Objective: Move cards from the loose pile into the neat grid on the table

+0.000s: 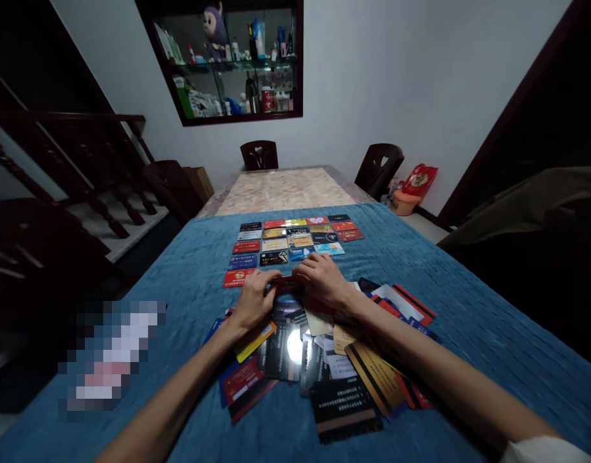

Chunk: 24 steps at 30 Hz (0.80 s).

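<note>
A dark red plastic card (pixel 288 283) is held between my two hands, just above the near pile. My left hand (pixel 254 297) pinches its left end, and the fingers of my right hand (pixel 324 278) close on its right end. Beyond them, several cards lie face up in rows, among them a red card (pixel 238 278) at the near left and a black VIP card (pixel 274 258). Beneath my wrists spreads a loose heap of overlapping cards, with a black striped card (pixel 346 411) nearest me and a gold striped card (pixel 375 376) beside it.
A blue cloth (pixel 179 283) covers the near part of the table; its far part has a patterned top (pixel 285 186). A blurred-out object (pixel 116 354) lies at the left. Chairs stand around, including a far chair (pixel 259 154). A wall shelf (pixel 237 64) holds bottles.
</note>
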Tool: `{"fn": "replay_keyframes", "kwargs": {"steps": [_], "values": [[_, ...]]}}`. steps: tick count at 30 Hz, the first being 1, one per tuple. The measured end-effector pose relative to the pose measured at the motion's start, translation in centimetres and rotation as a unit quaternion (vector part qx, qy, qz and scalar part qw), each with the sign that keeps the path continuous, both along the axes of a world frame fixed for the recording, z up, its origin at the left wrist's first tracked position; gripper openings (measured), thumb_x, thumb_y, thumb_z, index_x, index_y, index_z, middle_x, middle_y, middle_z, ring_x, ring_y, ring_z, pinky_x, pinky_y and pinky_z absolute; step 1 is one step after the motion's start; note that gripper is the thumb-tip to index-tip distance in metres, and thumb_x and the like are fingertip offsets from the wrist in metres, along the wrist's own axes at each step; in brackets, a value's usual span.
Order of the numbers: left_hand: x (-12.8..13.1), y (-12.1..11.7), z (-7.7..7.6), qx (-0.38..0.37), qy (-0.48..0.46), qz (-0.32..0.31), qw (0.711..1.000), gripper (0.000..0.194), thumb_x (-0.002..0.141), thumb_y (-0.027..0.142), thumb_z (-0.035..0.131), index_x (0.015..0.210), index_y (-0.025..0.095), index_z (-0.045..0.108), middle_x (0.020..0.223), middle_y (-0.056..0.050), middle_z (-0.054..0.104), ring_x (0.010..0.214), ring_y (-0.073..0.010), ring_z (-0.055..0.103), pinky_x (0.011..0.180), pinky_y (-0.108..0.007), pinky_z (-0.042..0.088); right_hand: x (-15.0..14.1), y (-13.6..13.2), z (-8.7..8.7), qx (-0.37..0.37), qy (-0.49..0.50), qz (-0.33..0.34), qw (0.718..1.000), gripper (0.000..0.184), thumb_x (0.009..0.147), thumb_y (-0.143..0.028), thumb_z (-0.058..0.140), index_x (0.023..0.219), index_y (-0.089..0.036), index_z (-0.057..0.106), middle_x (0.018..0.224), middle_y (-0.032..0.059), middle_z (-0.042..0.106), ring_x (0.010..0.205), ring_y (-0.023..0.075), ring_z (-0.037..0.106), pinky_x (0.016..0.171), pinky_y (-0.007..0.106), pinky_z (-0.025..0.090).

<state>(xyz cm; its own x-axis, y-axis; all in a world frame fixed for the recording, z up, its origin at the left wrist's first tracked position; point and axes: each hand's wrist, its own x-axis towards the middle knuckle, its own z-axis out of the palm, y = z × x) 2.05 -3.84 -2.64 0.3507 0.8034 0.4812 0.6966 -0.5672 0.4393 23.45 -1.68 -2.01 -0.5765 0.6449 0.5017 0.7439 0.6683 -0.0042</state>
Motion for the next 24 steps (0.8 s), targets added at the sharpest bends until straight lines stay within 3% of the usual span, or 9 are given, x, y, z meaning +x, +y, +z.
{"fn": "replay_keyframes", "kwargs": {"steps": [5, 12, 24], "values": [[-0.1, 0.1, 0.0, 0.001, 0.011, 0.005, 1.0, 0.023, 0.085, 0.01, 0.055, 0.101, 0.019, 0.068, 0.095, -0.004, 0.073, 0.089, -0.0197, 0.062, 0.085, -0.036, 0.05, 0.1, -0.1, -0.7, 0.042, -0.023, 0.01, 0.999, 0.018, 0.093, -0.018, 0.054, 0.107, -0.021, 0.065, 0.097, 0.0074, 0.071, 0.092, 0.0241, 0.05, 0.078, 0.036, 0.03], [-0.7, 0.5, 0.2, -0.006, -0.041, 0.021, 0.999, 0.019, 0.086, 0.012, 0.056, 0.095, 0.02, 0.07, 0.096, -0.004, 0.074, 0.09, -0.0193, 0.065, 0.085, -0.035, 0.051, -0.1, -0.7, -0.3, 0.045, -0.045, 0.007, 0.998, 0.027, 0.088, -0.019, 0.057, 0.116, -0.019, 0.061, 0.113, 0.0106, 0.065, 0.101, 0.0266, 0.048, 0.085, 0.04, 0.033], [-0.8, 0.3, 0.9, -0.012, -0.077, 0.031, 0.996, 0.02, 0.086, 0.012, 0.056, 0.098, 0.021, 0.069, 0.1, -0.004, 0.073, 0.095, -0.0196, 0.066, 0.09, -0.036, 0.051, -0.3, -1.1, 0.1, 0.065, -0.048, -0.014, 0.997, 0.037, 0.084, -0.021, 0.063, 0.121, -0.018, 0.058, 0.114, 0.0133, 0.06, 0.101, 0.0281, 0.048, 0.088, 0.04, 0.035]]}}
